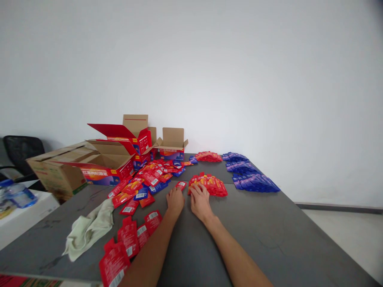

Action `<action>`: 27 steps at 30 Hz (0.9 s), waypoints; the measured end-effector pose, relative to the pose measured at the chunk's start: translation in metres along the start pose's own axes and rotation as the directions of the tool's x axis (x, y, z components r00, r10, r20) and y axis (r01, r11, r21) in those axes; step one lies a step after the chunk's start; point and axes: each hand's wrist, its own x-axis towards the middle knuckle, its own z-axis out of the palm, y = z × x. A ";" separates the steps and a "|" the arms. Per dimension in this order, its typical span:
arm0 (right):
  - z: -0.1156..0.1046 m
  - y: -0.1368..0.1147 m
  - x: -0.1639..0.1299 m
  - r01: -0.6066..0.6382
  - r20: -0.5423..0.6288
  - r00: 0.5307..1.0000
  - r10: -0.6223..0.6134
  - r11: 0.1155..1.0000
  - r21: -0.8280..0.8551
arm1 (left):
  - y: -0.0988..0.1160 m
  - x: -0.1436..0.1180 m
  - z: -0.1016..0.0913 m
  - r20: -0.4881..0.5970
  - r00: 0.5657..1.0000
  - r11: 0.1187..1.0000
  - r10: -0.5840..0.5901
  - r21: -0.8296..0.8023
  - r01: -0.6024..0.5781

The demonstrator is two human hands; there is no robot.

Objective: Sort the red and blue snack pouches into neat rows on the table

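Note:
My left hand (175,200) is closed at the fingertips on a small red pouch (181,185) with a white barcode label. Beside it my right hand (200,200) lies with fingers bent and slightly apart, its fingertips touching the left end of a fanned row of red pouches (214,185). Whether any one pouch is under its thumb is hidden. To the left of my hands spreads a loose heap of red pouches (149,175), mixed with blue pouches (141,193). Closer to me, several red pouches (128,236) lie along my left forearm.
Farther back is another fanned red row (208,156); overlapping blue rows (254,182) lie on the right of the dark table (269,235). Open red cartons (101,175) and a smaller open box (171,153) stand at back left. A pale cloth (89,229) lies at left.

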 end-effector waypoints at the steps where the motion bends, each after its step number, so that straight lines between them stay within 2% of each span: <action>1: 0.001 -0.002 -0.001 0.012 0.000 1.000 -0.012 1.000 0.009 | 0.000 0.000 -0.001 -0.006 1.000 1.000 -0.008 0.001 0.008; 6: 0.002 -0.003 -0.003 0.037 -0.009 0.999 -0.037 0.998 0.041 | -0.002 0.004 -0.003 -0.050 0.996 0.997 -0.071 -0.032 0.070; 12: 0.005 0.008 0.002 0.002 -0.064 0.998 0.004 0.995 0.095 | -0.013 0.010 -0.016 -0.141 0.979 0.977 -0.149 -0.175 0.123; 14: 0.005 0.013 0.005 -0.022 -0.098 0.995 0.035 0.992 0.126 | -0.014 0.010 -0.019 -0.186 0.976 0.969 -0.110 -0.241 0.064; 16: 0.003 0.017 0.007 -0.046 -0.120 0.991 0.067 0.984 0.170 | -0.012 0.009 -0.020 -0.199 0.980 0.953 -0.021 -0.301 -0.041; 19: -0.002 0.020 0.007 -0.066 -0.134 0.986 0.103 0.966 0.251 | -0.004 0.007 -0.018 -0.154 0.980 0.908 0.127 -0.381 -0.177; 23: -0.009 0.023 0.006 -0.072 -0.110 0.987 0.118 0.930 0.360 | 0.006 0.002 -0.017 -0.147 0.952 0.821 0.269 -0.481 -0.306; 25: -0.012 0.027 0.006 -0.112 -0.097 0.982 0.163 0.910 0.400 | 0.008 0.001 -0.018 -0.179 0.950 0.786 0.256 -0.533 -0.312; 27: -0.015 0.033 0.007 -0.173 -0.097 0.967 0.237 0.883 0.436 | 0.007 0.002 -0.018 -0.210 0.961 0.759 0.178 -0.593 -0.270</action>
